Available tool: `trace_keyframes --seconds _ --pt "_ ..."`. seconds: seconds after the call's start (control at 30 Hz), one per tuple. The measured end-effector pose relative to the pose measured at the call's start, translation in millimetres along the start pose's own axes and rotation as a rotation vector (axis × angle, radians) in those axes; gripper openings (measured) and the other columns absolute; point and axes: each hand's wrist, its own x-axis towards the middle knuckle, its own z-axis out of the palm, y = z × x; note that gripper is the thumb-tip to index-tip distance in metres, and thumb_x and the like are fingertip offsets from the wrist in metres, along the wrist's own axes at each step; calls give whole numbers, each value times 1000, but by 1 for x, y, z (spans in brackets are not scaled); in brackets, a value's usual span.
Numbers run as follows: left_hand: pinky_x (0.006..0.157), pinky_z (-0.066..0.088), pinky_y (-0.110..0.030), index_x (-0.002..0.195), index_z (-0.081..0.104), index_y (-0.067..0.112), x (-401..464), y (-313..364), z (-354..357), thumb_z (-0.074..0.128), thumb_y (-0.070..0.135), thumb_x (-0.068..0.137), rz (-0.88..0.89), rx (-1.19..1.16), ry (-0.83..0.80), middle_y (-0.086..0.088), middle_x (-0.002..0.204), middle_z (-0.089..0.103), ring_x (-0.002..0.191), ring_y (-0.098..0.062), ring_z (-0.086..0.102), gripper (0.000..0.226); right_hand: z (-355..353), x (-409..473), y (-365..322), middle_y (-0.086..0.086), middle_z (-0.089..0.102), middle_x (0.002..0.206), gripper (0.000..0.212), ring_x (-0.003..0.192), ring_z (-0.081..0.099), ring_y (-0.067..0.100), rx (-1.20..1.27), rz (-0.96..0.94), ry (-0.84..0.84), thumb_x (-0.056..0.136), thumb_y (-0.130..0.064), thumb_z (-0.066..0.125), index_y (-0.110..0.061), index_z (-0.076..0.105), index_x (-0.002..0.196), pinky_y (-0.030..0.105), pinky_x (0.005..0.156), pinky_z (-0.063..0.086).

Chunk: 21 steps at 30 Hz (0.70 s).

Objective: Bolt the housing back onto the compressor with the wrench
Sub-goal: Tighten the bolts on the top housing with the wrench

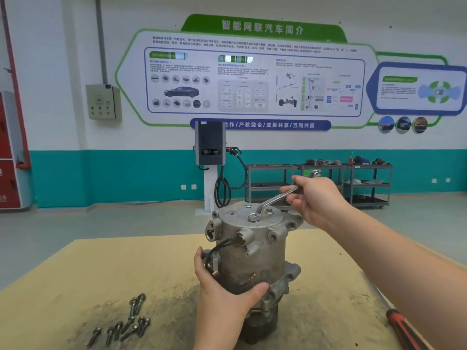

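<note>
Compressor (249, 251) upright on tabletop (106, 274), housing (249, 219) on top. Left hand (222, 294) wraps body, steadying. Right hand (313, 198) grips wrench (278, 198), ring end on top bolt (252, 217). Step: tightening. Next: swing handle, then fit spare bolts (126, 322).

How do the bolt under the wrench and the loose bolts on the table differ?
The bolt under the wrench stands upright in the compressor top; the loose bolts lie on their sides on the table. The first shows only its head, ringed by the wrench; the others show full shanks. All look like grey metal.
</note>
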Motion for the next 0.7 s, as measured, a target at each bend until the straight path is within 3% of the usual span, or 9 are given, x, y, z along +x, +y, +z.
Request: trace_keyframes --seconds 0.13,0.2,0.3,0.37,0.43,0.5,0.53,0.63,0.7 --pt "102 42 -29 121 -10 74 -5 8 -3 85 66 25 -11 41 4 40 113 31 111 -3 47 135 -13 1 2 6 58 76 23 43 45 6 547 88 -22 102 -10 42 -5 52 122 12 35 32" --pt "107 42 -32 126 -9 69 -11 13 -3 87 64 29 -32 54 27 32 122 37 117 -6 49 137 -21 -5 2 -1 53 69 14 38 40 4 567 83 -53 101 -12 42 -8 54 107 14 35 28" --pt "108 43 -35 145 -8 43 -26 22 13 93 56 37 -54 145 159 7 141 44 130 -20 50 149 -24 -20 12 -4 38 49 15 37 29 10 94 -102 -78 102 -16 43 -13 58 101 21 37 24" --pt "101 49 -42 154 14 17 -40 26 26 98 47 32 5 269 253 -9 139 53 124 -31 58 152 -22 -28 17 -3 34 47 19 39 29 12 -269 -282 -72 102 -18 43 -16 61 100 25 38 26" --pt "84 56 -58 141 44 -4 -37 29 32 100 40 17 37 387 345 -27 125 60 111 -49 63 143 -20 -32 15 -4 39 49 19 45 36 16 -516 -435 -28 100 -26 45 -24 63 96 29 48 31" --pt "72 54 -68 123 57 -14 -28 38 44 99 40 13 17 376 389 -38 122 56 106 -60 60 130 -22 -35 12 -9 45 46 19 50 41 18 -596 -494 -44 98 -32 46 -26 64 96 31 54 33" --pt "70 54 -70 117 58 -17 -25 43 48 97 43 21 13 352 396 -41 124 54 106 -62 58 121 -23 -36 12 -11 46 43 21 50 42 16 -627 -505 -65 98 -35 46 -25 64 95 30 54 32" --pt "78 51 -70 119 55 -19 -23 42 48 63 60 59 12 312 467 -41 128 52 110 -62 56 100 -23 -45 14 -8 48 43 39 37 38 2 -855 -505 -155 86 -58 53 -21 64 88 26 48 34" --pt "101 43 -59 142 38 -10 -34 35 36 52 64 75 55 251 473 -28 145 43 131 -48 48 101 -22 -52 17 -4 43 44 60 33 33 4 -1026 -466 -162 65 -75 54 -17 57 81 20 42 30"
